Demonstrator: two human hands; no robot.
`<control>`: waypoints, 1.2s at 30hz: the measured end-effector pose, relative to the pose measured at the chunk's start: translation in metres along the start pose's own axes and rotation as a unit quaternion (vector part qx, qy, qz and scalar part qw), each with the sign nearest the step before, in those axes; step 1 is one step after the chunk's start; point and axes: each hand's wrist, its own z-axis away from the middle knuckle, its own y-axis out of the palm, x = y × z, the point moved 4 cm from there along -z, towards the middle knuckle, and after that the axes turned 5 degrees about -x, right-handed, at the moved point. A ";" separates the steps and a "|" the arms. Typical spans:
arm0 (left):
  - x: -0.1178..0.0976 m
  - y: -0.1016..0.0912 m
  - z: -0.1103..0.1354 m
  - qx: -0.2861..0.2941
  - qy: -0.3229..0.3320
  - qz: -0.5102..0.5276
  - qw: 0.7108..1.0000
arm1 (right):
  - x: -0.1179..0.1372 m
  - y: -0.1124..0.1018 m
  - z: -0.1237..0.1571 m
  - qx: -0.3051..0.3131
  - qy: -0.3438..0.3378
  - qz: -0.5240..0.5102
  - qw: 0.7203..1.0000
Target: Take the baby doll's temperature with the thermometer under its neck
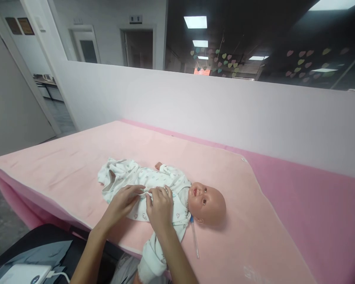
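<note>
A baby doll [210,203] lies on its back on the peach pad, its head to the right. It wears white patterned baby clothes [154,177], bunched loosely at the leg end on the left. Both of my hands are at the front edge of the garment, over the doll's chest and belly. My left hand [128,199] pinches the cloth edge from the left. Close beside it, my right hand [161,205] holds the same edge with thumb and fingers. A thin clear stick with a blue end, like a thermometer [195,238], lies below the doll's neck.
The peach pad [225,165] covers a pink-clothed table [322,205], which stands against a white wall [195,106] with dark glass above. At the lower left, a white device [26,274] with a cable lies near my lap. A door [12,94] is at the far left.
</note>
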 end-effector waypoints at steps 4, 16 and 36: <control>-0.003 -0.003 0.000 -0.029 -0.018 0.000 0.999 | 0.000 0.000 0.000 -0.001 0.008 -0.003 1.000; 0.006 0.005 0.006 -0.063 -0.084 0.096 0.990 | 0.002 0.004 -0.011 0.028 0.046 0.073 0.996; -0.003 -0.003 -0.001 -0.095 0.016 -0.027 0.995 | 0.001 0.003 -0.005 0.022 0.033 0.045 0.998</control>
